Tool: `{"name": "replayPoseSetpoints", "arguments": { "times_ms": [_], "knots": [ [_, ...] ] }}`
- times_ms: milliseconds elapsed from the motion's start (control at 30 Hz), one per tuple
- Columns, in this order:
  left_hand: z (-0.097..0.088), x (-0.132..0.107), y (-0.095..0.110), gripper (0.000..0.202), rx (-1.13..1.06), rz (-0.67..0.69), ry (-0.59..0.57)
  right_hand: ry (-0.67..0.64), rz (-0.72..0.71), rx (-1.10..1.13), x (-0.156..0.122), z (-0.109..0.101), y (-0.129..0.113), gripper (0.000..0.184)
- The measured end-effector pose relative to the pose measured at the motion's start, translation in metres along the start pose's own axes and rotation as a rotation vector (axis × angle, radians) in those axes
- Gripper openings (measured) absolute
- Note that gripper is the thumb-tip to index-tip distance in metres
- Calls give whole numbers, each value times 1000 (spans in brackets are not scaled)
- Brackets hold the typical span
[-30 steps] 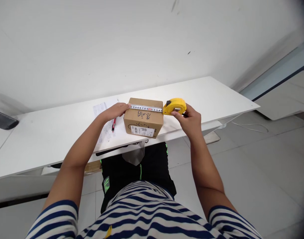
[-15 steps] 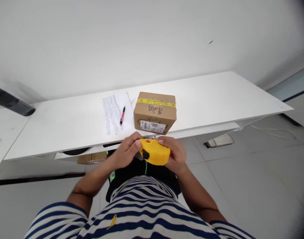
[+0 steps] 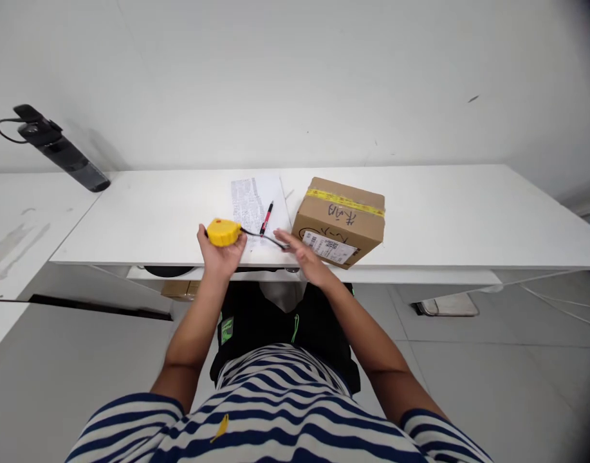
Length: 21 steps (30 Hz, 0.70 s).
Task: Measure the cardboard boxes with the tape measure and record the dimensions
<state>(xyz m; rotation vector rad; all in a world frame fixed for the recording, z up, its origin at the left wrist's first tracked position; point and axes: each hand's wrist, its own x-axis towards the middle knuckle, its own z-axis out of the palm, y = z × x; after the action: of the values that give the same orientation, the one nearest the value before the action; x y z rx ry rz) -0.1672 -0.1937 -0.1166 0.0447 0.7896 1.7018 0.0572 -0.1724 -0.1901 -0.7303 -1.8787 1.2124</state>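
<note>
My left hand (image 3: 220,254) is wrapped round a yellow tape measure (image 3: 222,232) at the front edge of the white table (image 3: 434,218). A black strap (image 3: 263,237) trails from the tape measure to the right. Stretched flat with fingers out, my right hand (image 3: 304,260) reaches toward the strap's end and a red pen (image 3: 266,218). That pen lies on a printed sheet of paper (image 3: 249,199). Right of my right hand sits a cardboard box (image 3: 340,222) with yellow tape along its top and a label on its front.
A black elongated device (image 3: 63,151) with a cable leans against the wall at the far left. A second white surface (image 3: 19,218) adjoins the table on the left. Below the table are a black chair seat (image 3: 270,321) and grey floor tiles.
The tape was stretched across the box top. It then came back in front of my chest in both hands. Now my left hand has it at the table edge, left of the paper, and the right hand has let go.
</note>
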Motion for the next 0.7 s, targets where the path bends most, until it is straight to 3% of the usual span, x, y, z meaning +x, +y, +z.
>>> {"name": "replayPoseSetpoints", "arguments": {
  "times_ms": [67,133,200,233,333,433,500,600,700],
  "knots": [
    [17,42,14,56,-4,-55,-42,157,116,27,11,-15,13,105],
    [33,83,24,57,-11,-117,-70,343,196,-86,21,-30,22,106],
    [46,120,29,56,-18,-195,-127,455,244,-321,34,-43,23,91],
    [50,136,28,53,-26,-221,-145,450,253,-457,42,-48,21,78],
    [51,170,21,40,-25,-214,-153,179,235,-864,74,-53,8,52],
    [43,184,10,26,53,-172,-186,-167,198,-1184,110,-44,0,58],
    [37,187,4,23,90,-141,-219,-315,145,-1302,128,-36,2,57],
    [31,188,0,19,103,-116,-243,-424,-6,-1356,137,-31,13,50],
    [27,189,-1,18,138,-151,-284,-359,-173,-1324,130,-33,26,44]
  ]
}}
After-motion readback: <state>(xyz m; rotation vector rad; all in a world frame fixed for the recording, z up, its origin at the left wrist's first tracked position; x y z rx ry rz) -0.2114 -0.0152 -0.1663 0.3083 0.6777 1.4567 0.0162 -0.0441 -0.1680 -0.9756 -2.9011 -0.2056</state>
